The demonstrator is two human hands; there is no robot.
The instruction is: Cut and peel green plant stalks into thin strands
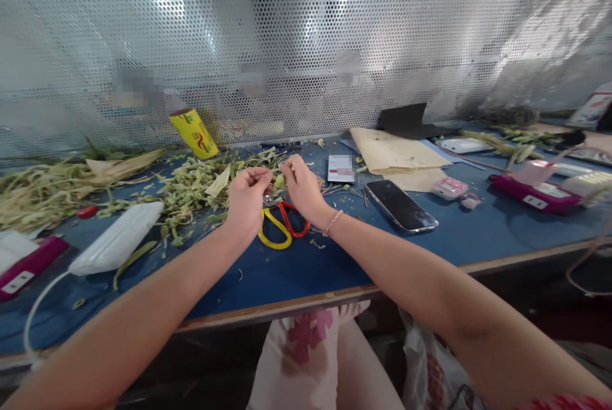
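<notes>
My left hand [250, 201] and my right hand [306, 190] work close together over the table, thumbs and fingertips pinched. Whatever the left fingers pinch is too small to make out. By the right fingertips shows a small pale green plant piece [280, 179], though how it is gripped is partly hidden. Directly below lie scissors [283, 245] with one yellow and one red handle loop, their blades mostly covered by my hands. A heap of green plant pieces [191, 187] spreads just beyond and left of my left hand.
A yellow tube [196, 134] leans behind the heap. Left lies a white corded block [119, 239]. To the right are a small card-like item [341, 169], a phone [401, 206], brown paper [394, 152] and a purple power strip [535, 194]. Behind rises a perforated metal screen [296, 34].
</notes>
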